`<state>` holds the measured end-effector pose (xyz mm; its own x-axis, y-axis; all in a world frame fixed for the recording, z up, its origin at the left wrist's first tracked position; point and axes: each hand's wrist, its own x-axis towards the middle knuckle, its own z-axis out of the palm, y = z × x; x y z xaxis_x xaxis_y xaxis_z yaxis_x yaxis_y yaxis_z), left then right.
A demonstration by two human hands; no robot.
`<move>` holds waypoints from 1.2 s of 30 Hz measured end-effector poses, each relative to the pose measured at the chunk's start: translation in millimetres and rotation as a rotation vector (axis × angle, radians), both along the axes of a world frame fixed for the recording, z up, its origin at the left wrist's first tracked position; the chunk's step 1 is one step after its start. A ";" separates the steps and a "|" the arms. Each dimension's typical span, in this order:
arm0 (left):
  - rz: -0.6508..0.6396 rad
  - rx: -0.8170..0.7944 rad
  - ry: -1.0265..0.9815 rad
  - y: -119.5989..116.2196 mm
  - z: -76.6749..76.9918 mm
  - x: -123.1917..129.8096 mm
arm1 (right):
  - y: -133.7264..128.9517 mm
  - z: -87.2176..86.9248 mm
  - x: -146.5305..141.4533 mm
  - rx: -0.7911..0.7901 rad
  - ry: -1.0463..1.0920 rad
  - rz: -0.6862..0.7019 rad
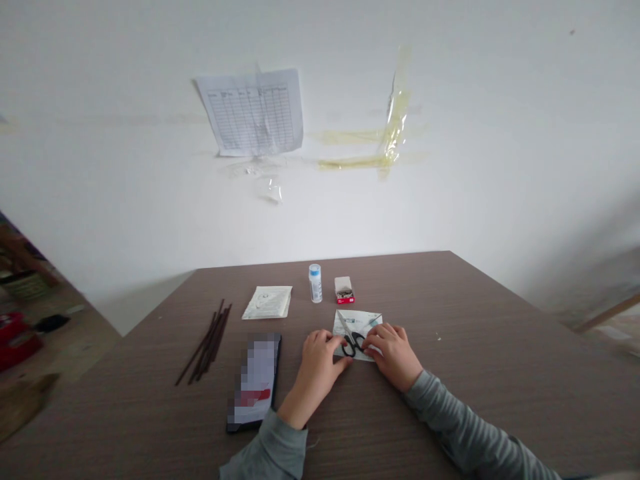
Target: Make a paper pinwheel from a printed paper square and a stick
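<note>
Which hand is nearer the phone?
Left. The left hand is just to the right of the phone; the right hand is farther right, beyond the scissors.

Plain indoor room, kind unclear, brown table [400, 293], white wall [350, 213], taped-up printed sheet [253, 113], yellowed tape [355, 163]

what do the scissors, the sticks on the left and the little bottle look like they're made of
Scissors: bright, greyish blades, likely metal; black handle loops, probably plastic.
Sticks: dark brown, thin and straight; possibly wood or incense, unclear.
Bottle: probably plastic, since it looks translucent, with a blue band near the top.
</note>
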<state>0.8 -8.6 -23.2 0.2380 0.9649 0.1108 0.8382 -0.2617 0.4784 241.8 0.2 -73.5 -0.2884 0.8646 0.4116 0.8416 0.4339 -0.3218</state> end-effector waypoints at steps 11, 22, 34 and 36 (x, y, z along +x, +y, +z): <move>-0.004 -0.008 -0.053 3.3 -0.4 0.5 | -2.4 6.8 -7.7 -0.006 0.041 0.048; -0.004 0.122 -0.074 2.5 5.9 -11.9 | 6.3 -8.8 13.0 -0.040 -0.007 -0.027; 0.079 0.180 0.143 19.7 21.9 -71.1 | 9.1 -8.2 16.2 -0.221 -0.055 -0.016; 0.117 0.156 0.184 29.4 27.6 -79.4 | 8.9 -7.5 16.1 -0.226 -0.035 -0.020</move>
<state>-78.6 20.8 4.3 0.1558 0.9616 0.2258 0.9362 -0.2166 0.2768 257.9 9.1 -81.0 -0.2815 0.9392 0.1966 0.8616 0.3376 -0.3790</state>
